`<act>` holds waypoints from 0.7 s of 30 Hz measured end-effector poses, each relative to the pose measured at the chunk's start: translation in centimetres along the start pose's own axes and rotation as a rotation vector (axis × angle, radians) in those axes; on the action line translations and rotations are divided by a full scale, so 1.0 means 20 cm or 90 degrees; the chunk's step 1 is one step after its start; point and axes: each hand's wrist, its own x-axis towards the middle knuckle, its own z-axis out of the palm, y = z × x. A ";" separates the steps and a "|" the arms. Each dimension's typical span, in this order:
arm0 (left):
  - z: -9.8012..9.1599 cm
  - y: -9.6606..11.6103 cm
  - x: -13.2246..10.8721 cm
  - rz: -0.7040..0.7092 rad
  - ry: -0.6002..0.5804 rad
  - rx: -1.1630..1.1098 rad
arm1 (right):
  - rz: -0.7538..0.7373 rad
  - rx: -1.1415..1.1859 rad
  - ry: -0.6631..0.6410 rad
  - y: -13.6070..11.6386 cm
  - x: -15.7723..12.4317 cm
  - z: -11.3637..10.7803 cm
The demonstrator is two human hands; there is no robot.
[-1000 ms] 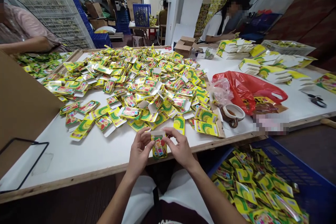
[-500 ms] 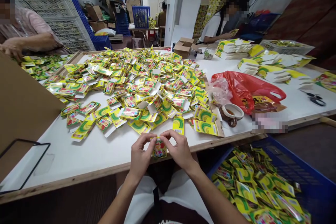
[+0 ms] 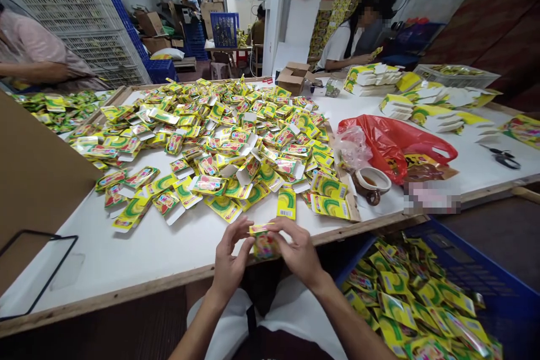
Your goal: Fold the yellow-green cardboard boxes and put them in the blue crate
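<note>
A small yellow-and-green printed carton [image 3: 265, 244] is held upright in front of me at the table's near edge, its face slightly blurred. My left hand [image 3: 232, 256] is at its left side, thumb against the edge and fingers curved near the top corner. On the other side, my right hand [image 3: 297, 250] pinches the carton's upper right between thumb and fingers. The top flap shows as a yellow strip between my hands. Just beyond them lies another yellow carton [image 3: 287, 202], with a large heap of similar cartons [image 3: 219, 140] behind it, several with white end flaps raised.
A blue crate [image 3: 502, 287] of filled cartons stands low at my right. On the table are a red plastic bag [image 3: 379, 135], a brown cup [image 3: 373, 183], scissors [image 3: 504, 158] and flat carton stacks [image 3: 373, 79]. A cardboard sheet [image 3: 37, 180] rises at left. Co-workers sit left and right.
The left fingers have loosened and spread from the pinch at the carton's top. The carton has shifted slightly right, and its top flap is now visible.
</note>
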 end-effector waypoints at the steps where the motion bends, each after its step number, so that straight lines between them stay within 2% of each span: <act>1: -0.01 0.00 0.00 -0.022 0.004 -0.004 | 0.029 -0.048 0.007 -0.01 -0.02 -0.10; 5: -0.06 -0.04 0.00 -0.092 0.017 0.077 | 0.166 -0.372 0.029 -0.01 -0.09 -0.54; 7: -0.06 -0.05 0.01 -0.109 0.008 0.111 | 0.194 -0.451 0.036 0.03 -0.10 -0.61; 9: -0.04 -0.06 0.03 -0.110 -0.014 0.125 | 0.193 -0.429 0.047 0.10 -0.06 -0.52; 13: -0.02 -0.03 0.03 -0.099 -0.036 0.135 | 0.152 -0.375 0.094 0.26 0.08 -0.08; 15: -0.03 -0.02 0.01 -0.110 -0.038 0.130 | 0.150 -0.373 0.127 0.31 0.14 0.08; 16: -0.04 -0.02 0.00 -0.119 -0.037 0.125 | 0.155 -0.368 0.139 0.33 0.15 0.12; 18: -0.06 -0.02 -0.01 -0.135 -0.028 0.108 | 0.165 -0.333 0.146 0.34 0.14 0.14; 21: -0.06 -0.04 -0.01 -0.156 -0.010 0.074 | 0.208 -0.159 0.125 0.30 0.07 0.08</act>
